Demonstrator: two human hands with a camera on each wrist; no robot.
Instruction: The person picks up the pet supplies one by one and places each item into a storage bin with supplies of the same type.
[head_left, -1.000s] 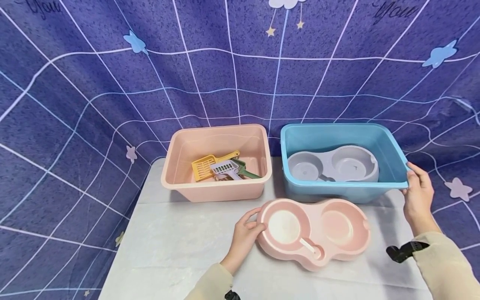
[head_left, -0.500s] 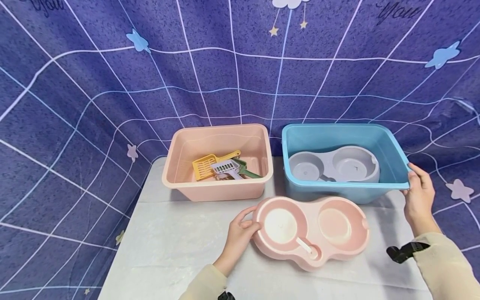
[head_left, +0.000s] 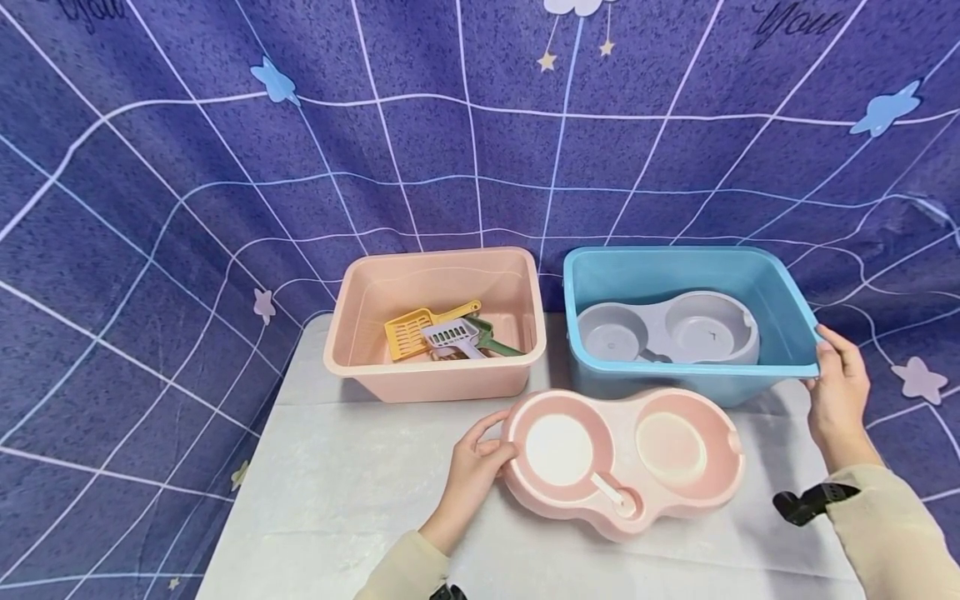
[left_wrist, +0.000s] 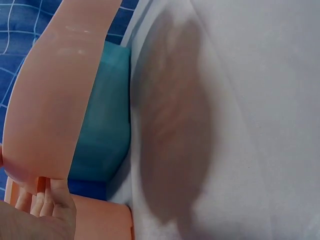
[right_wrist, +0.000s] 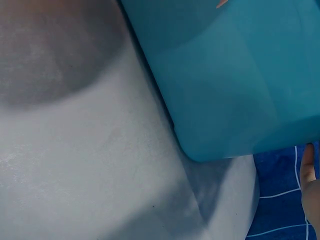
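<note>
My left hand (head_left: 474,471) pinches the left end of a pink double pet bowl (head_left: 625,433) in the head view, fingers below and thumb near the rim. The bowl hangs just above the table, in front of the blue bin (head_left: 675,380); the left wrist view shows its smooth side and its shadow on the cloth. My right hand (head_left: 838,392) grips the blue bin's rim at the right front corner. Inside that bin lies a grey double pet bowl (head_left: 654,329), its front edge hidden by the bin wall.
Left of the blue bin stands a pink bin (head_left: 435,385) holding several litter scoops, including a yellow scoop (head_left: 411,333), a light grey scoop (head_left: 452,336) and a green scoop (head_left: 495,340). A white cloth covers the table (head_left: 360,492). A purple-blue curtain (head_left: 480,142) hangs behind and at the left.
The pink double pet bowl and my left hand have shifted slightly left, and the bowl has risen a little. My right hand stays on the blue bin's rim.
</note>
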